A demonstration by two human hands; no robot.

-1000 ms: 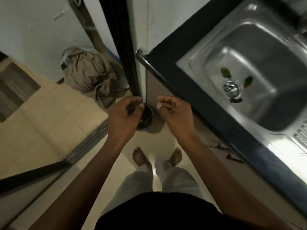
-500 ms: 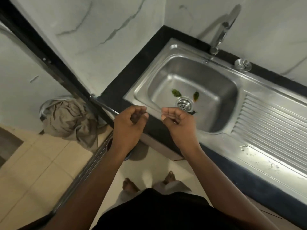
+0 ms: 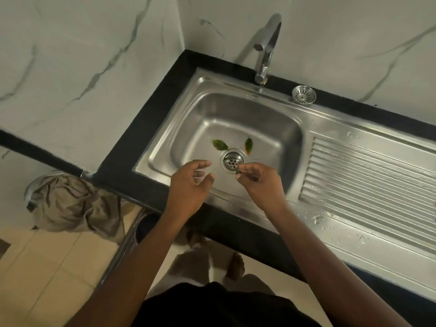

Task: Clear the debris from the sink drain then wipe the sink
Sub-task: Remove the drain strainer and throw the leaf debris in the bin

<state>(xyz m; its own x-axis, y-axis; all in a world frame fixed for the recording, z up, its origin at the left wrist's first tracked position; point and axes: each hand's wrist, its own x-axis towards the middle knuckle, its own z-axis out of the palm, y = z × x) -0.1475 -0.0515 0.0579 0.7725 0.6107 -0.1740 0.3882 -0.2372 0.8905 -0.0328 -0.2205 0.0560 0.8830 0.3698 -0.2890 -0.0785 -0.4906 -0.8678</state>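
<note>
Head view: a person stands at a steel sink [image 3: 186,128] set in a black counter [image 3: 146,138], both forearms reaching over the basin.
Right hand: the right hand [image 3: 259,185] is low in the basin, its fingers [image 3: 250,167] curled and pinching a dark leaf scrap [image 3: 238,172] at the near edge of the drain [image 3: 232,161].
Left hand: the left hand [image 3: 188,187] hovers just left of the drain, its fingers [image 3: 200,165] loosely curled and holding nothing.
Debris: a green leaf [image 3: 220,145] lies on the basin floor just beyond the drain to the left, and a green-orange leaf [image 3: 248,145] just beyond it to the right.
Fittings: a faucet [image 3: 266,48] rises behind the basin; a loose strainer [image 3: 303,94] sits on the back rim to its right.
Drainboard: the ribbed drainboard [image 3: 368,175] carries scattered water drops.
Floor: a crumpled brown cloth [image 3: 70,204] lies heaped left of the counter.
</note>
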